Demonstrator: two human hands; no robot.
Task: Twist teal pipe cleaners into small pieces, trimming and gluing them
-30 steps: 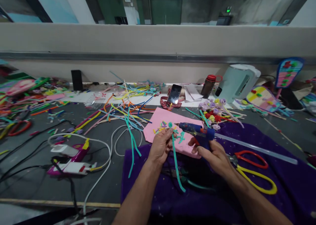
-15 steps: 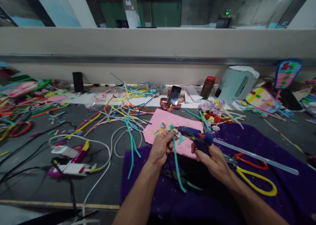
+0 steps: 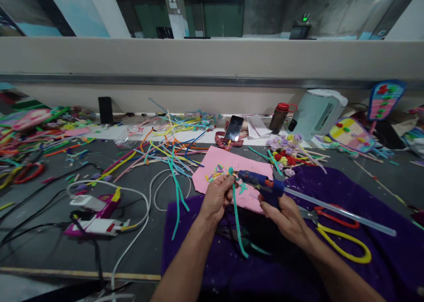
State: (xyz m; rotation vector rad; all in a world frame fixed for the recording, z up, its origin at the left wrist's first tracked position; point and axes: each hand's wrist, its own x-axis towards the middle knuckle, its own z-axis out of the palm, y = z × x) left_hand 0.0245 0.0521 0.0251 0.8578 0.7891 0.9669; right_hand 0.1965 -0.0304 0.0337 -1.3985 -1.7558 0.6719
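Note:
Between the fingertips of my left hand [image 3: 217,196] is pinched a teal pipe cleaner [image 3: 236,220], curled into a small knot at its top, with its long tail hanging down. My right hand [image 3: 286,216] grips a blue hot glue gun [image 3: 260,182] by the handle. A long clear glue stick [image 3: 341,211] sticks out of its back. The gun's nozzle points left and is at or very near the curled knot; contact is too small to make out. Beneath both hands lies a pink sheet [image 3: 207,163] scattered with short cut pipe cleaner pieces [image 3: 217,171].
Red and yellow scissors [image 3: 344,231] rest on the purple cloth [image 3: 380,258] at right. Loose pipe cleaners [image 3: 175,183], a power strip [image 3: 96,216] and a white cable [image 3: 147,205] lie left. Behind stand a phone [image 3: 234,127], a bottle [image 3: 278,117] and a kettle [image 3: 318,112].
The glue gun has shifted and tilted slightly, its rear end and glue stick moving a little left. My left hand and the pipe cleaner have stayed almost still.

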